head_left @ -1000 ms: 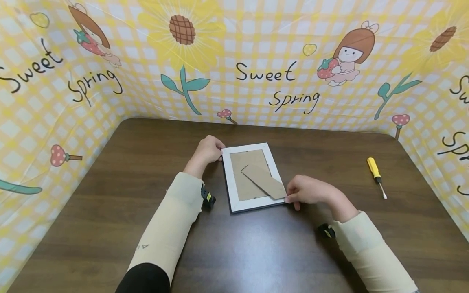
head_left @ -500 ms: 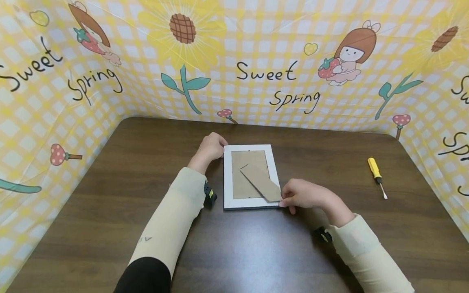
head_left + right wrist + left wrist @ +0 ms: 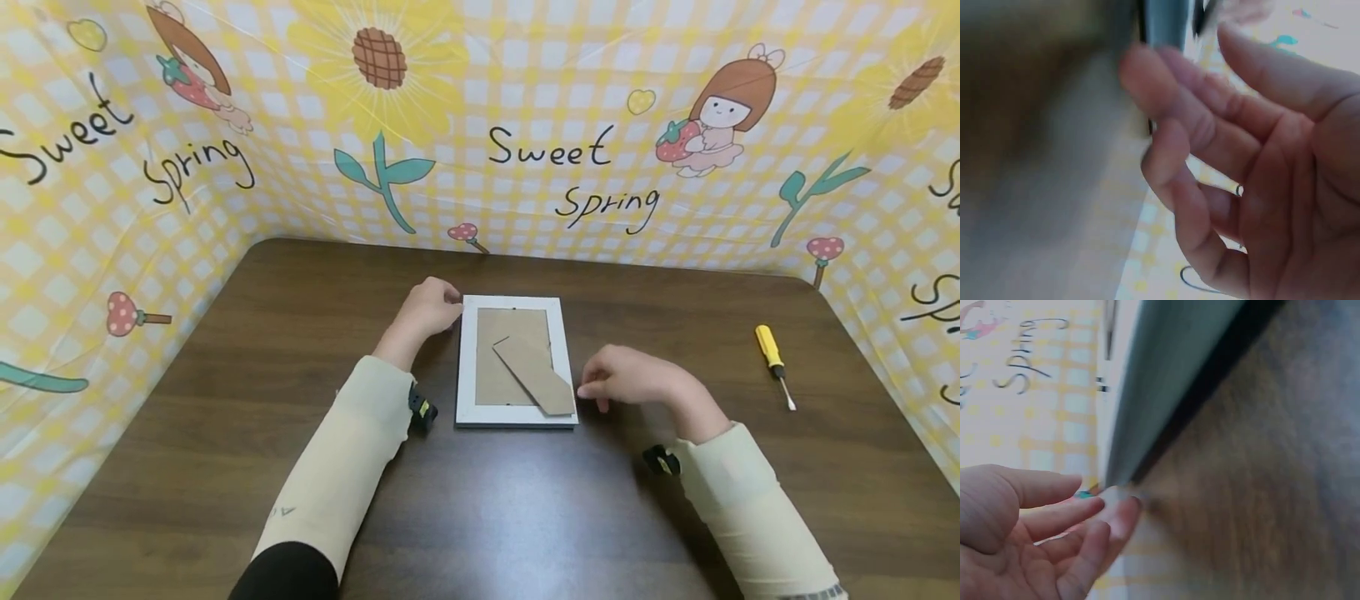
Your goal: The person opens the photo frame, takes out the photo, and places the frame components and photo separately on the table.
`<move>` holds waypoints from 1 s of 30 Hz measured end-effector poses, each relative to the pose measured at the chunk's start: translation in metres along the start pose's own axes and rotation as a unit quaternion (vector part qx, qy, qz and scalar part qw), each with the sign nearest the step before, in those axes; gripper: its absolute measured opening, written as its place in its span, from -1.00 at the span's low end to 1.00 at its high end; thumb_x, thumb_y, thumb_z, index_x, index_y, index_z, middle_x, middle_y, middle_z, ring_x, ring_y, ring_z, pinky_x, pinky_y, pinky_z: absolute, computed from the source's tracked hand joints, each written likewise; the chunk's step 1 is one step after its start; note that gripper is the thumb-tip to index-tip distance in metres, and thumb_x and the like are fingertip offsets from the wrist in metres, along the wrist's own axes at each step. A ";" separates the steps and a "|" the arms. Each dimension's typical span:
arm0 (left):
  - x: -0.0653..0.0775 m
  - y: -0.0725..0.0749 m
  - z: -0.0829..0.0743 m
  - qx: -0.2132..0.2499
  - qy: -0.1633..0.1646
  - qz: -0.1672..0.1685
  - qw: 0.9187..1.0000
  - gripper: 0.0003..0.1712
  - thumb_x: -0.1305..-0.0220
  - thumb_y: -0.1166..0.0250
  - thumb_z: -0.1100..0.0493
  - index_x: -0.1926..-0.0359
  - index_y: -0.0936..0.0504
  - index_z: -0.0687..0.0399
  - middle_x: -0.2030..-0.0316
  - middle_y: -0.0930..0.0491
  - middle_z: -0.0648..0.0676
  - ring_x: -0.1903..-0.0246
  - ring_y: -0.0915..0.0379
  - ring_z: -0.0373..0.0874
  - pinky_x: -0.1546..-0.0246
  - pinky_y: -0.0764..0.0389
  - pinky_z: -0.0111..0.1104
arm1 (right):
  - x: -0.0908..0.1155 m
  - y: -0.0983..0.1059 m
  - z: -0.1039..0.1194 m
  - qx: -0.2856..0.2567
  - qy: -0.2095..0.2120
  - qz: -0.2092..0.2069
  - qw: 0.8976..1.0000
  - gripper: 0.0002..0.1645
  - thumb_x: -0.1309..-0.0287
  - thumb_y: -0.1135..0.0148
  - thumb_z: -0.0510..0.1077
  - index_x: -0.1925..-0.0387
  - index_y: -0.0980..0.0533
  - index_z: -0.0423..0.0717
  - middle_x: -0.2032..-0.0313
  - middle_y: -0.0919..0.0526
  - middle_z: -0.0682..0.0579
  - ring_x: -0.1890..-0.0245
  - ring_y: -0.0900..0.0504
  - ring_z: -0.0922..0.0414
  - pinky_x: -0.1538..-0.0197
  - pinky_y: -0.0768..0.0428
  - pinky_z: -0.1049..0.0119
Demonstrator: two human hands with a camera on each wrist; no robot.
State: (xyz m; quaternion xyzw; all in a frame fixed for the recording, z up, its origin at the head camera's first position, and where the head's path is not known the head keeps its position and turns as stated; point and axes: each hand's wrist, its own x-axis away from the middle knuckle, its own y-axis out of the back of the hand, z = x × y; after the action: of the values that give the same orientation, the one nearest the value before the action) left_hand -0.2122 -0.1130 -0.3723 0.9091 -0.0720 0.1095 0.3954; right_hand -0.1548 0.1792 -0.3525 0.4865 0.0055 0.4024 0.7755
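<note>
A white picture frame [image 3: 467, 367] lies back side up on the table, nearly square to its edges. Its brown backing board [image 3: 495, 325] carries a brown stand leg [image 3: 553, 390] that slants to the lower right corner. Beside the frame's far left corner is my left hand [image 3: 429, 308], its fingers loosely bent and holding nothing; whether a fingertip touches the corner I cannot tell. To the right of the frame hovers my right hand [image 3: 630, 379], a small gap from its edge. Relaxed, bent fingers [image 3: 1194, 134] with nothing between them show in the right wrist view.
A screwdriver [image 3: 772, 362] with a yellow handle lies on the right part of the brown wooden table [image 3: 225, 400]. A yellow checked cloth [image 3: 540, 83] with printed flowers hangs around the table's back and sides.
The picture frame has turned slightly clockwise and now lies straighter. My right hand has let go of its lower right corner and come away. The left hand has loosened at the far left corner.
</note>
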 end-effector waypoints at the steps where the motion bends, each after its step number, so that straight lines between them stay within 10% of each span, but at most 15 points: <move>1: 0.005 0.002 0.000 0.001 0.008 0.003 1.000 -0.59 -0.32 -0.08 0.09 -0.11 -0.46 0.21 0.03 -0.52 0.20 0.19 -0.53 0.00 -0.04 -0.45 -0.10 | -0.002 0.004 -0.002 -0.001 -0.010 -0.014 1.000 -0.81 -0.23 -0.12 -0.13 0.40 -0.57 -0.15 0.65 -0.59 0.01 0.62 -0.44 0.21 0.46 -0.39 0.35; 12: 0.048 -0.002 0.004 0.015 0.048 0.058 0.997 -0.69 -0.23 -0.23 0.05 0.15 -0.60 0.20 0.28 -0.59 0.15 0.51 -0.63 -0.12 0.11 -0.52 -0.19 | -0.038 0.012 -0.011 -0.109 -0.082 -0.081 0.987 -0.51 -0.25 -0.08 -0.18 -0.12 -0.29 -0.41 0.49 -0.64 -0.14 0.52 -0.52 0.07 0.37 -0.50 0.28; 30: 0.043 -0.018 -0.001 -0.013 0.027 0.028 0.999 -0.70 -0.21 -0.21 0.21 0.04 -0.55 0.22 0.39 -0.60 0.13 0.45 -0.54 -0.08 0.40 -0.45 -0.34 | -0.040 0.003 -0.007 -0.126 -0.089 -0.098 0.983 -0.50 -0.19 -0.13 -0.23 -0.09 -0.35 -0.47 0.55 -0.67 -0.08 0.53 -0.57 0.09 0.37 -0.49 0.31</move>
State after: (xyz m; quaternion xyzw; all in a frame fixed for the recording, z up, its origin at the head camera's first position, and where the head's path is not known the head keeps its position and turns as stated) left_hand -0.1673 -0.1020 -0.3731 0.8984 -0.0881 0.1438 0.4055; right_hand -0.1864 0.1595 -0.3697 0.4156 -0.0667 0.2766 0.8639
